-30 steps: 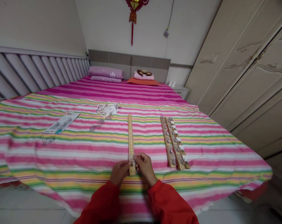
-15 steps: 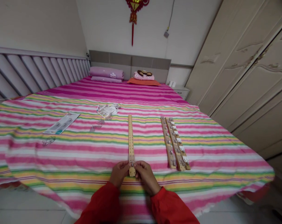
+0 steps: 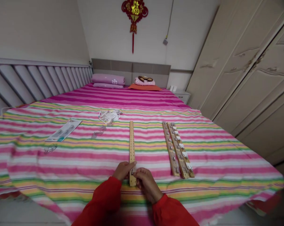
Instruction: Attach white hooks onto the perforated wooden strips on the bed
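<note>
A long, narrow wooden strip (image 3: 132, 141) with a row of small holes lies lengthwise on the striped bed cover. My left hand (image 3: 123, 170) is closed on its left edge near the close end, the thumb laid across the top. Under that thumb sits a small shiny metal hook (image 3: 132, 171), seemingly on a clear backing. My right hand (image 3: 146, 182) comes from the right, thumb and forefinger pinched at the hook; the other fingers are curled beside the strip's edge.
To the right lie several similar strips (image 3: 172, 153) bearing metal hooks, one with white round pieces (image 3: 184, 154). Left are a flat package (image 3: 64, 130), thin metal rings (image 3: 50, 148), clear plastic pieces (image 3: 98, 132) and a pile of small packets (image 3: 109, 116). A railing (image 3: 38, 81) borders the bed.
My left thumb has moved up and across the strip, above the hook. My right hand has shifted slightly lower, still pinched at the hook. The view has tilted up a little.
</note>
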### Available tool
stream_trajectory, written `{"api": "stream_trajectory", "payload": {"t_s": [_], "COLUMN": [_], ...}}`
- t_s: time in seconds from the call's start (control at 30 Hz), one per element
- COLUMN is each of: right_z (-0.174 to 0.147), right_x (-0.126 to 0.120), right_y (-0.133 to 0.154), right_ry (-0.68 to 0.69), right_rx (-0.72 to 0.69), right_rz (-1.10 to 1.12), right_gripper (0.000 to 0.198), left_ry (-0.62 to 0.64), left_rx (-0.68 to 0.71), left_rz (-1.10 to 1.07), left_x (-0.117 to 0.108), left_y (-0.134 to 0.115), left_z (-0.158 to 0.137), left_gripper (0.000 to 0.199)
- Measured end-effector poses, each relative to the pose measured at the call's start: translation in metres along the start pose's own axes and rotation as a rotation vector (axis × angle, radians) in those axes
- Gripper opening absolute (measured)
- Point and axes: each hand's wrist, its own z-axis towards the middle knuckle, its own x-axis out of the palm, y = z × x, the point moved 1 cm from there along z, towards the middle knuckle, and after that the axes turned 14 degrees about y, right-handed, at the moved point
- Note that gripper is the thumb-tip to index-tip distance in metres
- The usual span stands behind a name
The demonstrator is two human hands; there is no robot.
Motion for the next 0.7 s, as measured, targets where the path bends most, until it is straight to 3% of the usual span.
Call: {"api": "stream_trajectory", "payload": {"t_s": [0.4, 0.53, 0.63, 0.7], "right_z": [0.011, 0.009, 0.009, 0.008], "right_x": [-0.006, -0.007, -0.01, -0.012], "right_y": [-0.013, -0.017, -0.022, -0.025], "right_ry": [-0.032, -0.01, 0.005, 0.025], "right_rx": [-0.131, -0.131, -0.12, -0.099], "right_rz": [0.057, 0.04, -0.009, -0.027], "right_gripper": [0.02, 0.027, 0.034, 0.038], "left_ry": [0.044, 0.136, 0.18, 0.124], "left_rx": [0.047, 0.015, -0.034, -0.04], "left_rz": [-0.047, 0.001, 0.039, 0.056], "left_x": [-0.011, -0.018, -0.03, -0.046], "left_y": [0.005, 0.009, 0.003, -0.005], "left_z": [0.014, 0.013, 0.009, 0.007], "left_gripper": [0.055, 0.057, 0.058, 0.057]}}
